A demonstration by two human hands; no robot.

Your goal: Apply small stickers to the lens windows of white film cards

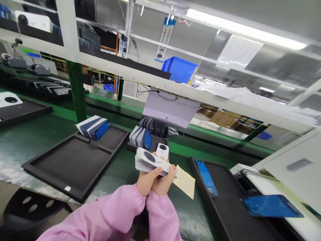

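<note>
A stack of white phone back covers (pixel 152 162), each with a dark round camera area, is held tilted between both my hands. My left hand (pixel 147 180) closes around its near side, thumb on top. My right hand (pixel 164 180) grips the right end, its wrist close beside the left one. Just beyond the stack, another white phone cover (pixel 162 151) rests by a small black tray (pixel 131 146). That tray bears a row of upright white and blue covers (pixel 140 137). To the right of my right hand lies a yellowish sheet of small stickers (pixel 186 182).
A wide black tray (pixel 67 160) at left carries leaning covers (pixel 92 127). At right, another black tray (pixel 225 190) holds a blue panel (pixel 206 177); a second blue panel (pixel 273 206) overhangs its edge. A shelf beam (pixel 125 72) crosses above the green bench.
</note>
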